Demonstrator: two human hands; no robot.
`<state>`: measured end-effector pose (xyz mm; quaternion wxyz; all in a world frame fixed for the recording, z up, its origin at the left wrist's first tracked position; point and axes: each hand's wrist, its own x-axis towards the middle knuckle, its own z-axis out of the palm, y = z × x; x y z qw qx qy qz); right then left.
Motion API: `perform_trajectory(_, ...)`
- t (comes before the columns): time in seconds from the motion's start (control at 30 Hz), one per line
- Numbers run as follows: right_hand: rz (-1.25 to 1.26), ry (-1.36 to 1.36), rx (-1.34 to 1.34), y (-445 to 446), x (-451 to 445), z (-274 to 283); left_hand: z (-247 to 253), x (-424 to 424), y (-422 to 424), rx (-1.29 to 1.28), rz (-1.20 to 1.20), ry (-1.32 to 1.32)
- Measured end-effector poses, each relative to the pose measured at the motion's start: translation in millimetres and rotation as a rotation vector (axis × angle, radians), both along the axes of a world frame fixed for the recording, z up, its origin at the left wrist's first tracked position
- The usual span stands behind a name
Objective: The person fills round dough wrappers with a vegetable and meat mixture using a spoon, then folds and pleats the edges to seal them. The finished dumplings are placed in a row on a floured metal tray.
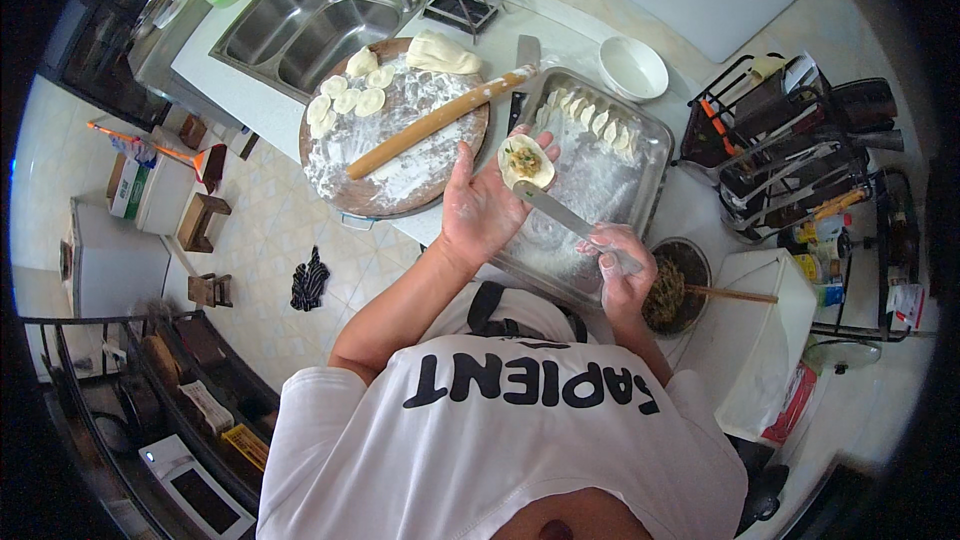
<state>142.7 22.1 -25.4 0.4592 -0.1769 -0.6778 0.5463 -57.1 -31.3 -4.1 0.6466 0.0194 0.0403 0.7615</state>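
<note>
A round dumpling wrapper [541, 178] rests on the upturned palm and fingers of my left hand [480, 202], whose thumb stands apart. A mound of meat-and-greens filling [523, 160] sits in the wrapper's middle. My right hand [622, 270] grips a flat metal spreader [562, 214], its tip at the wrapper's near edge. Both hands are above a flour-dusted metal tray [660, 172], which bears a row of folded dumplings [600, 122] along its far side. Beside my right hand is a bowl of filling [664, 292] with chopsticks [739, 293] in it.
A floured round board [420, 191] to the left carries a rolling pin [435, 127], dough [442, 54] and several flat wrappers [346, 101]. Behind it is a double sink [341, 26]. A white bowl [634, 69] stands beyond the tray, and a utensil rack [780, 142] to the right.
</note>
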Motion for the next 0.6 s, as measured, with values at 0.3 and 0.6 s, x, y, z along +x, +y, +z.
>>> perform_trajectory(0.3,-0.053,-0.065,0.182,5.6,12.1,6.0,-2.7,-0.9,-1.1,0.021,-0.009,-0.085)
perform_trajectory(0.6,-0.063,-0.03,-0.013,4.5,13.9,2.5,-6.3,-3.4,-1.6,0.054,-0.039,-0.098)
